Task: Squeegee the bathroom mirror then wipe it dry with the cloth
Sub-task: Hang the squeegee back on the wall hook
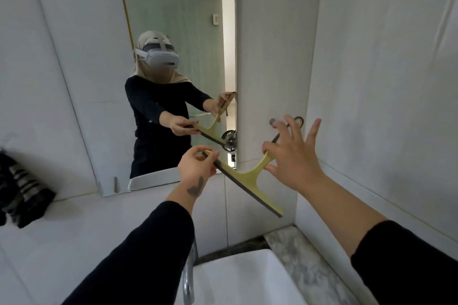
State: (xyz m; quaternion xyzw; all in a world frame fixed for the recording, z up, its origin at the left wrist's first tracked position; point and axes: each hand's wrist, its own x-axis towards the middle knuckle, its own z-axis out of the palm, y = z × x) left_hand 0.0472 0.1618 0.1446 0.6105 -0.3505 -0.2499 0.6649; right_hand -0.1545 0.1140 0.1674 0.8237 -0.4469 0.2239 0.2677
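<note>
A yellow squeegee (244, 178) with a dark rubber blade is held in the air, tilted, just right of the mirror's lower right corner. My left hand (195, 166) pinches the upper end of its blade bar. My right hand (295, 153) holds the handle between thumb and forefinger, with the other fingers spread. A dark cord loop at the handle's end sits close to a round wall hook (272, 121). The mirror (99, 82) fills the wall on the left and reflects a person and the squeegee. A dark striped cloth (22, 193) lies on the ledge at the far left.
A white sink (247, 280) with a chrome tap (189, 277) is below my arms. A marble counter strip (297, 250) runs along the right wall. White tiled walls close in on the right and ahead. A small fan shows in the mirror's reflection.
</note>
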